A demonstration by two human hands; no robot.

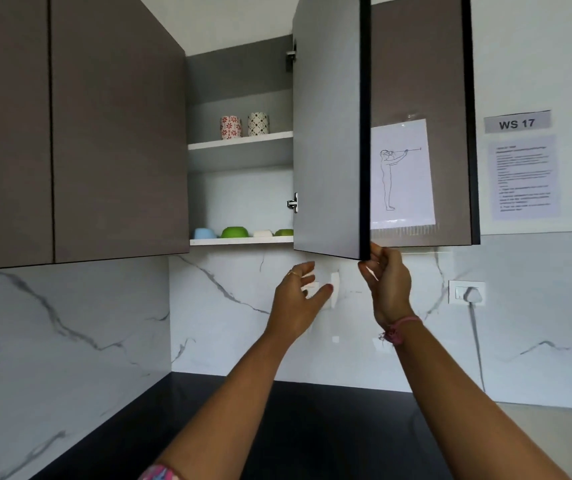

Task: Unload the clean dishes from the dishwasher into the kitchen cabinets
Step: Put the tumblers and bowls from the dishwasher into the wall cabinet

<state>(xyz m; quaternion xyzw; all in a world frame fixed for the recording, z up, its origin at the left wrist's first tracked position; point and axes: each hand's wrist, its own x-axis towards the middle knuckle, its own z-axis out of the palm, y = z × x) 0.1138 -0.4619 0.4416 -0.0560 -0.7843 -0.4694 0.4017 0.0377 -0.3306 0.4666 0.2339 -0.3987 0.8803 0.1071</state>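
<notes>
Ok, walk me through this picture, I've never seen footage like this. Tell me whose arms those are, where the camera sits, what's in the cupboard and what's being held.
There is no machine here: a person wears a camera on the head, so you see their own two arms reaching up. The right hand has its grip on the bottom corner of the open cabinet door. The left hand holds a white dish edge-on, below the cabinet and in front of the marble wall.

Inside, the upper shelf carries two patterned cups. The lower shelf carries upside-down bowls: a blue bowl, two green bowls and something white between them. Below is a dark countertop.
</notes>
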